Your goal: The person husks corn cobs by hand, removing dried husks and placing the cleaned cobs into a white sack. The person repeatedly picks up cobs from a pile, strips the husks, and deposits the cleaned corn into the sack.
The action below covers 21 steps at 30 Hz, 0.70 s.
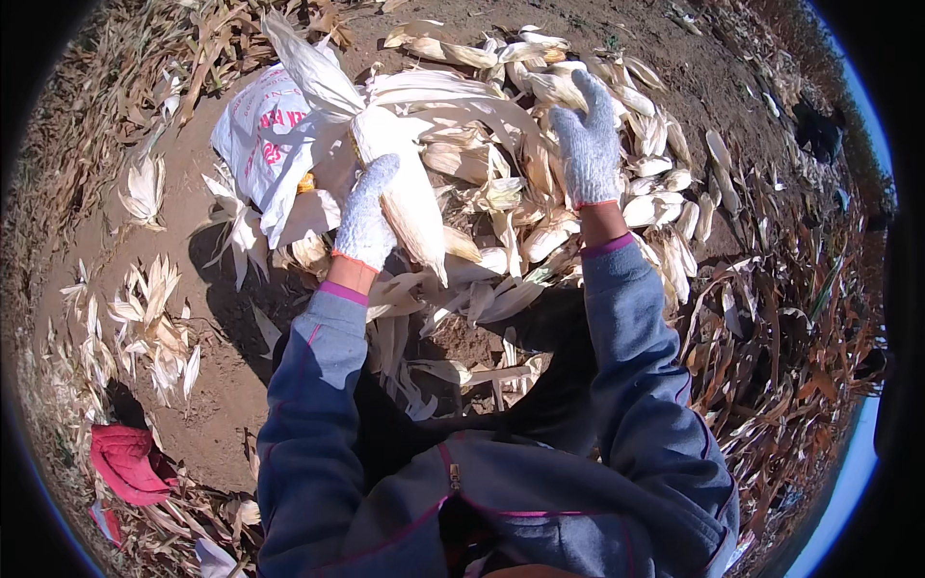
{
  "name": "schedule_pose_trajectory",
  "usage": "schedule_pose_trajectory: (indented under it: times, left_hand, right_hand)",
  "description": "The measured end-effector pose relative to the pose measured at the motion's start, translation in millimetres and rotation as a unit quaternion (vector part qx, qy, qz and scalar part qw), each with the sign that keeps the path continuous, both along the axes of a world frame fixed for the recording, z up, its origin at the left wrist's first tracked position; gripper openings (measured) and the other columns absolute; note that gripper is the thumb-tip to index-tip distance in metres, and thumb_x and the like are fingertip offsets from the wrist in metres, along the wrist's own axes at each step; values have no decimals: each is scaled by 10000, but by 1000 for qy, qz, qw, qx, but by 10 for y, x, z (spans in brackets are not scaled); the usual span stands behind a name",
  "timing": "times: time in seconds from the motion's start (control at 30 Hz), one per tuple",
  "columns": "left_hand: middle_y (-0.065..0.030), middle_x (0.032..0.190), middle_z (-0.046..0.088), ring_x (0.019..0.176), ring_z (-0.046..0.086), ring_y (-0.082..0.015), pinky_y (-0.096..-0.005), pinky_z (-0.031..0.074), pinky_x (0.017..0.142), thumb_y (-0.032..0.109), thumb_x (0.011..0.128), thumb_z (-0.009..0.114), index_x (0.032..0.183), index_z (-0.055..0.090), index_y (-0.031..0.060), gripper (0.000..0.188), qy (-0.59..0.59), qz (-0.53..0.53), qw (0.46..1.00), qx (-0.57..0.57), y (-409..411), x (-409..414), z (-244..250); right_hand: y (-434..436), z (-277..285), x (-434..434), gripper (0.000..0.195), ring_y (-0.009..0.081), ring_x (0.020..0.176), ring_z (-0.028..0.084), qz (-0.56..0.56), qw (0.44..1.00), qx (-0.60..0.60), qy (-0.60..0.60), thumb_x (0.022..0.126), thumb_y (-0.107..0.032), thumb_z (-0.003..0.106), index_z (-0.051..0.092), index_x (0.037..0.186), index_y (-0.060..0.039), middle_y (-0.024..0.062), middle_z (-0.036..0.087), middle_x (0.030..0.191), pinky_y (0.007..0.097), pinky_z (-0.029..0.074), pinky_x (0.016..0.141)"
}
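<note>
My left hand [365, 220], in a pale knitted glove with an orange cuff edge, grips an ear of corn [410, 195] in dry, pale husk. Some husk leaves [321, 72] spread loose at its far end, and a little yellow kernel shows beside my left fingertips. My right hand [591, 152], in a similar glove, is held over the pile of unhusked corn ears [553, 238]. Its thumb and fingers are apart, and nothing is visible in it. Left of the held ear lies a white woven plastic sack [264, 126] with red printing, a yellow corn cob [306, 183] at its near edge.
Loose husks [155, 325] are scattered on bare soil [224, 390] to the left. A red cloth item [130, 464] lies at the lower left. Dry corn stalks and leaves [788, 361] cover the right side. My dark-clothed legs [556, 376] flank the near husks.
</note>
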<state>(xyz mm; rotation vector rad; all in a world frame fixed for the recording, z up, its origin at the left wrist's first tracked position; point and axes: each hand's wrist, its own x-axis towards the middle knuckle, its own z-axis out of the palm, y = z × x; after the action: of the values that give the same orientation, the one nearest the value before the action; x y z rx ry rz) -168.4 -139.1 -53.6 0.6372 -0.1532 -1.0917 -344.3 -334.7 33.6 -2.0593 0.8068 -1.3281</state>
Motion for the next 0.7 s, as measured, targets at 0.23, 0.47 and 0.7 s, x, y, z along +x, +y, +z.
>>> schedule_pose_trajectory:
  times: [0.23, 0.47, 0.7]
  left_hand:
    - [-133, 1091, 584, 963, 606, -268, -394, 526, 843, 263, 859, 627, 1261, 470, 36, 487, 30, 108, 994, 17, 131, 70, 236]
    - [-106, 1048, 603, 947, 611, -249, -396, 530, 836, 246, 889, 593, 1187, 526, 55, 360, 45, 136, 990, 8, 107, 103, 189]
    - [-93, 1080, 628, 989, 615, -242, -394, 515, 879, 262, 915, 564, 1171, 566, 69, 320, -15, 65, 998, -5, 138, 160, 45]
  right_hand:
    - [895, -108, 181, 710, 325, 943, 648, 336, 851, 29, 402, 718, -666, 660, 619, 1091, -63, 142, 671, 1014, 399, 501, 821]
    - [1038, -306, 184, 362, 352, 723, 638, 359, 832, -96, 412, 889, -436, 549, 648, 870, -88, 156, 639, 730, 456, 488, 634]
    - [946, -206, 124, 316, 266, 666, 618, 466, 836, 133, 257, 883, -349, 583, 682, 898, -49, 150, 641, 739, 375, 489, 632]
